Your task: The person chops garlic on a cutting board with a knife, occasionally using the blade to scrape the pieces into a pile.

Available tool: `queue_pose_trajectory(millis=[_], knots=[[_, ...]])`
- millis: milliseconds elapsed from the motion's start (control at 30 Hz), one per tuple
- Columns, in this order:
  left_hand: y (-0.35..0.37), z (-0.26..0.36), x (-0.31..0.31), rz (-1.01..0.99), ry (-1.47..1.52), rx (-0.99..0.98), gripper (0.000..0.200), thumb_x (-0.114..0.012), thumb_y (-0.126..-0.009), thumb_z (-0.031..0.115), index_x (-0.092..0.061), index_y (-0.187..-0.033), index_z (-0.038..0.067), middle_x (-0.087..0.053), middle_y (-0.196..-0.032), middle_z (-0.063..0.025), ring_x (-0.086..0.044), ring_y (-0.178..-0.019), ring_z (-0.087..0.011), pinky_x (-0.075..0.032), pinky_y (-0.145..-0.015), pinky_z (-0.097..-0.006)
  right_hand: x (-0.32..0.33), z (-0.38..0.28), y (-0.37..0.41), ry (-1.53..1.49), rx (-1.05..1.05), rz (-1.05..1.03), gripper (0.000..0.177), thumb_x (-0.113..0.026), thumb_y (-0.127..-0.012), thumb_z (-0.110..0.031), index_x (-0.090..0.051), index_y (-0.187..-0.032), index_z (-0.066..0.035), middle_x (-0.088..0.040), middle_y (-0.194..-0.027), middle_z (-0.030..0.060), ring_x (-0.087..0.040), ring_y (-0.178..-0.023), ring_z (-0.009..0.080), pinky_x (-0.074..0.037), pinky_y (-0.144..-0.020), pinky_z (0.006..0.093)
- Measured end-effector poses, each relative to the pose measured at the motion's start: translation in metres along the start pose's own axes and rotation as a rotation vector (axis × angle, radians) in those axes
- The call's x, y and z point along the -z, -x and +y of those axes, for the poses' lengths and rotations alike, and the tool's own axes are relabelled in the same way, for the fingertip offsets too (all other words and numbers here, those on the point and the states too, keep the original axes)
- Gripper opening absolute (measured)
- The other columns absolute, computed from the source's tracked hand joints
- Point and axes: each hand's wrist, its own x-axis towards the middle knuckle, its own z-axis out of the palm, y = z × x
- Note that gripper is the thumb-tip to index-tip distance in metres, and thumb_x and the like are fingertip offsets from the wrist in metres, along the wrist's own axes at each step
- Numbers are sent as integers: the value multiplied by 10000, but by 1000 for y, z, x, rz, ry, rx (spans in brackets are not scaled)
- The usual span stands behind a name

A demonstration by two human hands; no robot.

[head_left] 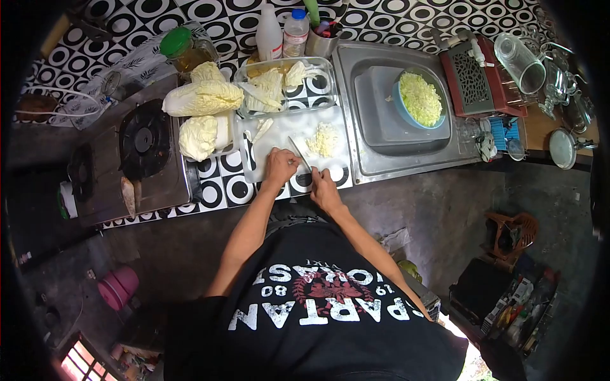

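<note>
My right hand (325,188) is closed around the handle of a knife (298,152), whose blade slants up and to the left over a white cutting board (270,143). Just left of the blade, my left hand (282,166) rests on the board with its fingers curled together; what they hold, if anything, is too small to make out. A pile of chopped cabbage (323,141) lies right of the blade. One loose strip of cabbage leaf (262,129) lies on the board's upper left.
Napa cabbages (203,100) sit left of the board. Behind it, a clear glass dish (332,95) holds leaves. At right, a blue bowl of shredded cabbage (420,100) stands in the steel sink (362,166). A gas stove (165,171) is at left, with bottles (269,35) at the back.
</note>
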Motion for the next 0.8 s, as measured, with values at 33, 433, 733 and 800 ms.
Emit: queue_pose_trajectory(millis=[33,433,733,800], knots=[[0,-1,0,1,-2,-9,55,-675,-665,151,-715,-690,123,-673,-815,-32,-546,-783,-279,-455,-770,-366,-3,1,-1,-2,1,-2,518,-554,-693,34,-447,-1199,10,-460,-891,225,-553,-778,414,-470,-684,462],[0,8,5,49,49,117,136,-762,-594,137,-706,-703,78,-637,-741,-113,-563,-787,-285,-460,-734,-368,15,-13,-25,52,-15,-76,497,-550,-694,38,-464,-1182,-2,-472,-849,241,-553,-743,428,-467,-673,467],[0,4,2,13,44,83,73,-732,-626,140,-711,-678,95,-632,-779,-80,-551,-816,-297,-448,-773,-380,-5,1,-6,15,15,-17,529,-548,-699,45,-437,-1213,-9,-459,-897,247,-556,-762,427,-468,-692,474],[0,4,2,8,45,78,56,-706,-640,131,-710,-682,94,-631,-784,-81,-548,-825,-299,-444,-785,-383,-9,3,-19,24,13,-35,590,-571,-681,38,-413,-1247,-24,-457,-943,255,-577,-786,444,-479,-713,485]])
